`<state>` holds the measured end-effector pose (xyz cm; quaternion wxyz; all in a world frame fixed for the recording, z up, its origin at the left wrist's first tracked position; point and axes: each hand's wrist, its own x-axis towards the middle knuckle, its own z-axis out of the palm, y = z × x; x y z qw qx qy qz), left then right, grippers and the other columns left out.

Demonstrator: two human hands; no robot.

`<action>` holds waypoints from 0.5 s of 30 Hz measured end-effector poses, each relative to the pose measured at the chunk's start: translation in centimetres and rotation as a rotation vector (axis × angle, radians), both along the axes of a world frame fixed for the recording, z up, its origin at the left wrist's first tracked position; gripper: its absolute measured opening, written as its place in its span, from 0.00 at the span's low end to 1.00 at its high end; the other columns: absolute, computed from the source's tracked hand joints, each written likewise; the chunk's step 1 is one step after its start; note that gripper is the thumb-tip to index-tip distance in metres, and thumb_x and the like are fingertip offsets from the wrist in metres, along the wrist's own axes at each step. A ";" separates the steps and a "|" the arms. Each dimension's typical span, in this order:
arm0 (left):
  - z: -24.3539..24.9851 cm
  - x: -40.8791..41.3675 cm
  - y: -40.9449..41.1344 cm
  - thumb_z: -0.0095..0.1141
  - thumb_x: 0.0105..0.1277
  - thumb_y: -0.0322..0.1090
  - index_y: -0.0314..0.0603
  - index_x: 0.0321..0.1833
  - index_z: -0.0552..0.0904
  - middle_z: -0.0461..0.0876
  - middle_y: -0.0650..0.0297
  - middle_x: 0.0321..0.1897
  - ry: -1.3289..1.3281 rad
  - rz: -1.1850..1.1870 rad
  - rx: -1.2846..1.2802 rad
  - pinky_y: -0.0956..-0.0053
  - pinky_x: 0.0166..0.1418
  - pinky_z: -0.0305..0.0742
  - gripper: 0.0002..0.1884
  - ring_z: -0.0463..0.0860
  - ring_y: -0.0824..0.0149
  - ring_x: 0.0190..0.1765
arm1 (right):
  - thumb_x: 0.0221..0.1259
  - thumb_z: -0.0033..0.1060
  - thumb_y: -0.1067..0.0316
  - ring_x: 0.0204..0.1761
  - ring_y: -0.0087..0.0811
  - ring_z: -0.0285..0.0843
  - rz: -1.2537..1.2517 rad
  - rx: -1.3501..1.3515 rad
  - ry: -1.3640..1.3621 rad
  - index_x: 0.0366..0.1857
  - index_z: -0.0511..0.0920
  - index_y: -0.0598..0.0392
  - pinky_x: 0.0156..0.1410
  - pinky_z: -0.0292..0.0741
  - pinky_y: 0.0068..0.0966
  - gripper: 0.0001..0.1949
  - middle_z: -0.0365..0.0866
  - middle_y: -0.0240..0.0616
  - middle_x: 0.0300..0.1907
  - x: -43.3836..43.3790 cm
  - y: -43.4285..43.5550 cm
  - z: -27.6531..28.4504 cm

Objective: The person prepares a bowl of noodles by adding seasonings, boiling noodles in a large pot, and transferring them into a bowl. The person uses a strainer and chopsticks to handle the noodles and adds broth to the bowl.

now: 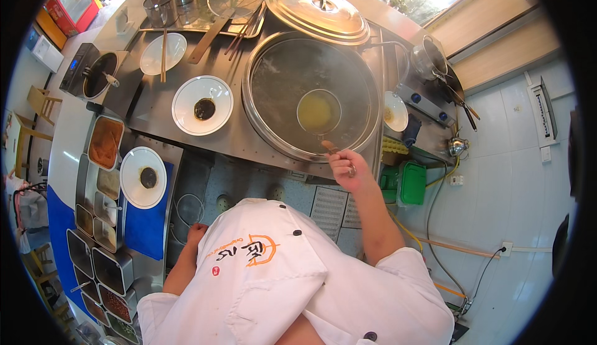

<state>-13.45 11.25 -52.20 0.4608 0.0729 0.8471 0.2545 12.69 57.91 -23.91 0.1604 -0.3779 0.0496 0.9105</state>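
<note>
My right hand grips the wooden handle of a round strainer. The strainer's basket sits in the liquid of a large steaming steel pot, and pale yellow food, perhaps noodles, shows inside it. By my left side, against the white jacket, is my left hand; its fingers are mostly hidden. Left of the pot, a white bowl holds a little dark sauce. Another white bowl with dark sauce rests over a blue cloth.
A big steel lid leans behind the pot. Chopsticks lie across an oval white dish. A wooden paddle extends from a metal tray. Steel ingredient containers line the left. At right are a burner and a green bin.
</note>
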 end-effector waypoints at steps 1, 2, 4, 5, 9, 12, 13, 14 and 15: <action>0.3 0.0 0.2 0.60 0.56 0.39 0.40 0.37 0.86 0.87 0.56 0.35 0.007 0.012 0.001 0.68 0.47 0.78 0.11 0.85 0.63 0.41 | 0.64 0.44 0.76 0.18 0.17 0.63 0.035 0.054 -0.063 0.40 0.67 0.66 0.18 0.63 0.15 0.05 0.69 0.34 0.27 0.5 -0.1 0.5; 0.6 -0.1 0.3 0.60 0.56 0.39 0.40 0.37 0.86 0.87 0.56 0.35 0.014 0.024 0.001 0.68 0.47 0.77 0.11 0.85 0.63 0.41 | 0.63 0.45 0.77 0.18 0.17 0.63 0.093 0.193 -0.191 0.39 0.68 0.65 0.18 0.62 0.15 0.05 0.70 0.34 0.27 0.8 -0.5 1.1; 0.1 -0.1 -0.1 0.61 0.56 0.39 0.40 0.37 0.86 0.87 0.56 0.34 0.004 0.056 0.024 0.69 0.47 0.77 0.11 0.85 0.63 0.40 | 0.62 0.46 0.77 0.18 0.18 0.62 0.216 0.472 -0.447 0.38 0.69 0.63 0.18 0.60 0.15 0.04 0.70 0.35 0.28 1.2 -1.4 2.5; -0.2 -0.3 -0.2 0.61 0.56 0.38 0.40 0.37 0.86 0.87 0.56 0.34 -0.012 0.073 0.048 0.69 0.47 0.77 0.11 0.85 0.63 0.40 | 0.62 0.48 0.77 0.19 0.18 0.62 0.244 0.532 -0.468 0.37 0.69 0.62 0.19 0.60 0.16 0.03 0.70 0.35 0.27 1.2 -1.7 2.4; 0.7 -0.5 1.0 0.61 0.56 0.37 0.40 0.37 0.86 0.87 0.56 0.34 -0.042 0.101 0.049 0.69 0.47 0.77 0.11 0.84 0.64 0.40 | 0.60 0.50 0.77 0.20 0.19 0.62 0.222 0.591 -0.417 0.34 0.70 0.59 0.21 0.58 0.17 0.02 0.68 0.33 0.25 0.3 -2.8 -0.2; 0.7 -0.5 1.0 0.61 0.57 0.37 0.40 0.37 0.86 0.87 0.56 0.34 0.009 0.034 0.029 0.69 0.46 0.77 0.10 0.84 0.65 0.40 | 0.61 0.50 0.77 0.20 0.18 0.62 0.131 0.423 -0.340 0.30 0.68 0.60 0.20 0.59 0.16 0.03 0.67 0.32 0.24 -2.0 -3.3 -1.3; 0.8 -0.5 1.1 0.61 0.57 0.37 0.39 0.38 0.86 0.87 0.56 0.34 0.012 0.033 0.033 0.69 0.46 0.77 0.10 0.84 0.65 0.40 | 0.61 0.49 0.77 0.20 0.17 0.62 0.101 0.353 -0.327 0.29 0.68 0.60 0.19 0.59 0.16 0.04 0.67 0.31 0.23 -2.5 -3.2 -1.4; 0.9 -0.4 1.2 0.60 0.57 0.37 0.39 0.38 0.86 0.87 0.56 0.34 0.014 0.032 0.036 0.69 0.46 0.77 0.10 0.84 0.65 0.39 | 0.62 0.48 0.76 0.20 0.17 0.63 0.100 0.295 -0.265 0.34 0.69 0.63 0.20 0.61 0.16 0.03 0.67 0.31 0.25 -1.9 -2.6 -1.7; 1.2 -0.3 1.2 0.60 0.57 0.37 0.39 0.38 0.86 0.87 0.56 0.34 0.013 0.036 0.040 0.69 0.45 0.77 0.10 0.84 0.65 0.39 | 0.63 0.48 0.75 0.20 0.18 0.63 0.080 0.195 -0.155 0.37 0.69 0.65 0.20 0.62 0.16 0.04 0.68 0.32 0.26 -1.2 -1.7 -1.6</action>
